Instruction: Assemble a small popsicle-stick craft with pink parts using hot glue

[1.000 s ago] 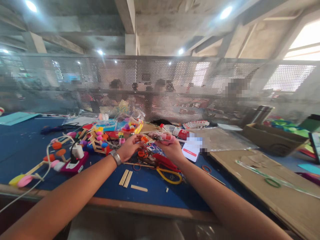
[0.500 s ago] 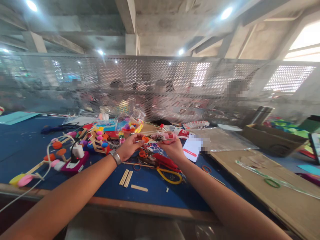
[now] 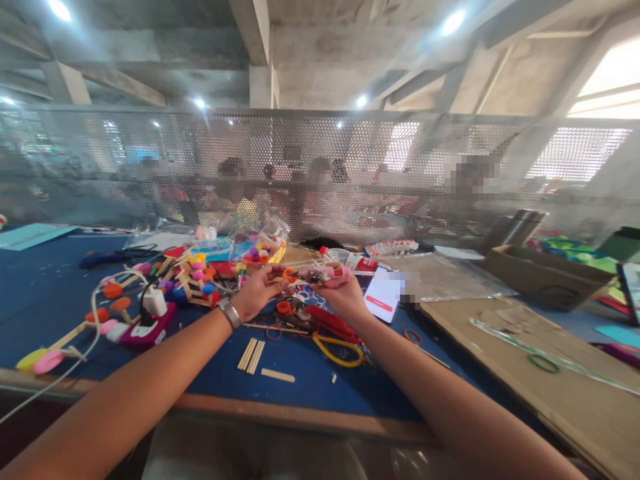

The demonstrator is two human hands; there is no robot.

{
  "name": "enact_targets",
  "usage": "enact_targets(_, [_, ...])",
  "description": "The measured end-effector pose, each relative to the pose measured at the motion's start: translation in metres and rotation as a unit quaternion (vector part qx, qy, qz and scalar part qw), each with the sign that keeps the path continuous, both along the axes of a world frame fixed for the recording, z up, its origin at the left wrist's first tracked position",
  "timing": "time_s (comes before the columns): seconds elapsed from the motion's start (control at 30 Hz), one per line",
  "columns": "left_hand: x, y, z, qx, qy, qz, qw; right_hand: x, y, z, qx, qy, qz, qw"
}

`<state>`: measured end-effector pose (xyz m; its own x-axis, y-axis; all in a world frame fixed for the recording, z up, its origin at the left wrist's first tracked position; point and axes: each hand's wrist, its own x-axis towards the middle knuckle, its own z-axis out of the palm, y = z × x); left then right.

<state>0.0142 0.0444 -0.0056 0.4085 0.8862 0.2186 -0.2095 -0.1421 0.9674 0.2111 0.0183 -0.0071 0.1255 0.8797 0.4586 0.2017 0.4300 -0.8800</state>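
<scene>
My left hand [image 3: 260, 292], with a metal watch at the wrist, is closed in a pinch on a small orange piece [image 3: 289, 273] joined to thin wooden sticks. My right hand [image 3: 342, 293] is closed round the other end of the same small stick craft piece [image 3: 327, 273], which has pink pom-poms on it. Both hands hold it just above the blue table [image 3: 60, 300], over a pile of rubber bands, red scissors [image 3: 327, 322] and a yellow loop [image 3: 340, 350].
Loose wooden sticks [image 3: 253, 355] lie near the front edge. A stick-and-pom-pom structure [image 3: 190, 277], a white charger [image 3: 154, 301] and a phone [image 3: 383, 295] sit around my hands. Cardboard sheets [image 3: 530, 367] and a box [image 3: 540, 277] fill the right. A perforated metal screen [image 3: 320, 173] stands behind, people beyond it.
Both hands have shifted slightly away from me with the craft piece, staying closed on it. Nothing else on the table has moved.
</scene>
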Motion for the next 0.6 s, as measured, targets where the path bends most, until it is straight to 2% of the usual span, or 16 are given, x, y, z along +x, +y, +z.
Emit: enact_targets(0.6, [-0.0027, 0.0001, 0.0034, -0.016, -0.010, 0.001, 1.000, -0.0002, 0.0006, -0.0008, -0.006, 0.008, -0.006, 1.000])
